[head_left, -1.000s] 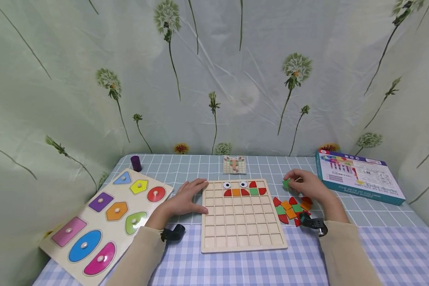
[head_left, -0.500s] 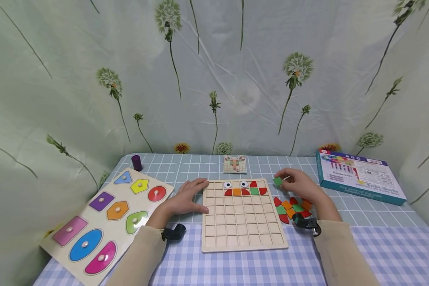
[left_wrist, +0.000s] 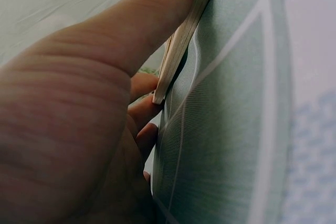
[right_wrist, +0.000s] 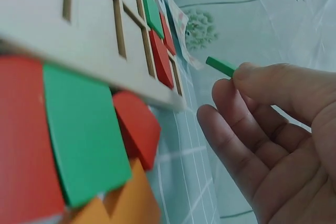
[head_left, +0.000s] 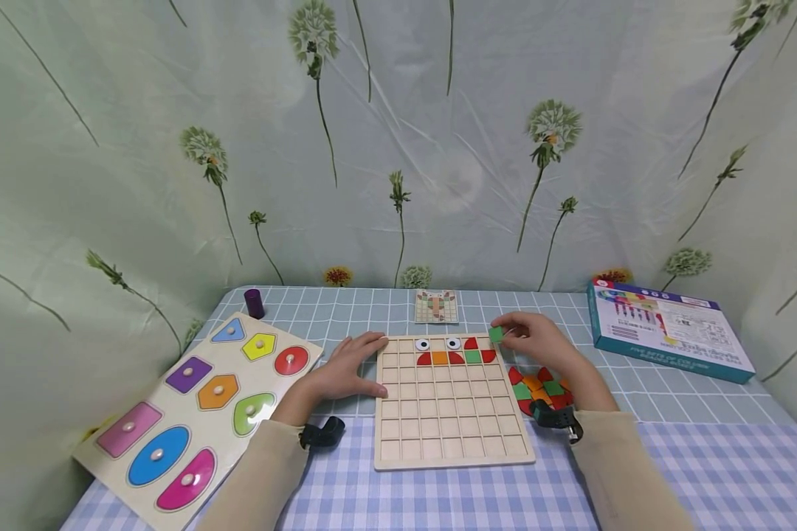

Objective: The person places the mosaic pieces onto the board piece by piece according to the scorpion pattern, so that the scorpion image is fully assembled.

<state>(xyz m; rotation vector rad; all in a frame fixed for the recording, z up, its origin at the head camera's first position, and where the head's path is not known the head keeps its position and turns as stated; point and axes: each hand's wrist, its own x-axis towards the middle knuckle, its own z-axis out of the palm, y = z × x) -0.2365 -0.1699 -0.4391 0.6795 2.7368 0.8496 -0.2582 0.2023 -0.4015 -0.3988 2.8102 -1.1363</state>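
A wooden grid board (head_left: 438, 410) lies in the middle of the table. Its upper rows hold two round eye pieces (head_left: 421, 344), an orange square, a green square and several red quarter-round pieces (head_left: 423, 358). My left hand (head_left: 342, 372) rests along the board's left edge, fingers and thumb spread; in the left wrist view the thumb (left_wrist: 157, 9) lies against the side of the wood. Between thumb and fingertip, my right hand (head_left: 538, 343) pinches a green square tile (head_left: 496, 335) over the board's top right corner. The right wrist view shows this tile (right_wrist: 220, 66) edge-on, above the board.
Loose red, orange and green pieces (head_left: 523, 391) lie right of the board, partly under the right wrist. A pattern card (head_left: 436, 306) sits behind the board. To the left are a knobbed shape puzzle (head_left: 259, 383) and a purple cylinder (head_left: 254, 303); a box (head_left: 671, 328) lies at right.
My right hand has carried the green square tile leftward, from beside the board to over its top right corner. My left hand has stayed in place at the board's edge.
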